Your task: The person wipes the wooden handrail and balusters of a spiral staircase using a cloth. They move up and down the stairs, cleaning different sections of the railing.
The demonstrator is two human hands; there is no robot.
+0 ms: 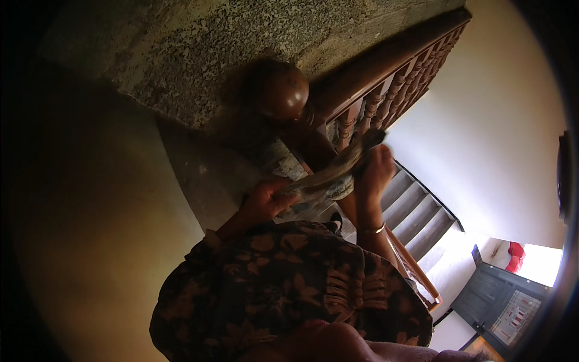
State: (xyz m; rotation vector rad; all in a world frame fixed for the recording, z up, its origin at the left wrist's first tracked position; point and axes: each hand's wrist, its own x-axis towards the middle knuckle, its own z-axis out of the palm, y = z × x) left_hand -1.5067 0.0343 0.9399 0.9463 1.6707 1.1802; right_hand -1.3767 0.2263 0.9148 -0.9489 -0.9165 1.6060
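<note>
A blurred, crumpled cloth [332, 176] is stretched between my two hands in front of a patterned dark top. Its lower left end is gripped by my left hand [269, 199], near my body. My right hand [377, 169], with a bracelet at the wrist, grips the upper right end, which shows a dark edge. Just beyond the cloth rises the glossy round wooden newel ball [285, 92] at the end of the banister. From it a brown wooden handrail [393, 52] with turned balusters [373, 106] runs to the upper right.
Stairs [416, 208] descend on the right beside a pale wall [488, 172]. A second handrail [414, 267] runs low on the right. Farther down stands a grey door [502, 301] next to a bright opening with a red thing [515, 257]. A rough, mottled wall [203, 54] lies ahead.
</note>
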